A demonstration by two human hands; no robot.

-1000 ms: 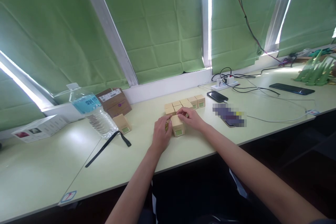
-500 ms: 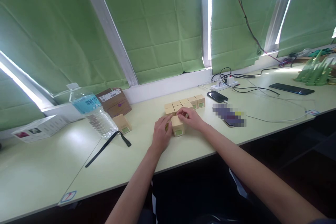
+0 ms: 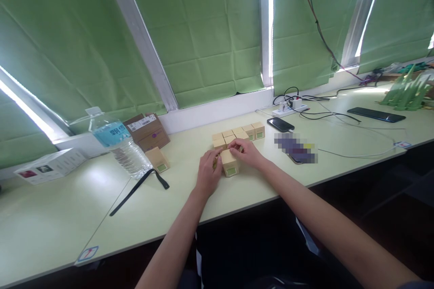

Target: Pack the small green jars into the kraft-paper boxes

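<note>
A small tan cardboard box with a green label on its front stands on the table between my two hands. My left hand lies against its left side with curled fingers; a bit of green shows between them, partly hidden. At the box's upper right edge, the fingertips of my right hand are pinched together on it. Just behind are several like boxes set close together in rows, some of them covered by my right hand. Another such box stands apart to the left.
A water bottle leans beside a brown carton at the left, near a black strap and a white box. Rightward are a phone, a power strip with cables, and a dark phone. The table's front edge runs close by.
Hardly anything differs. Both hands stay at the same box, with only a very slight shift of the left fingers.
</note>
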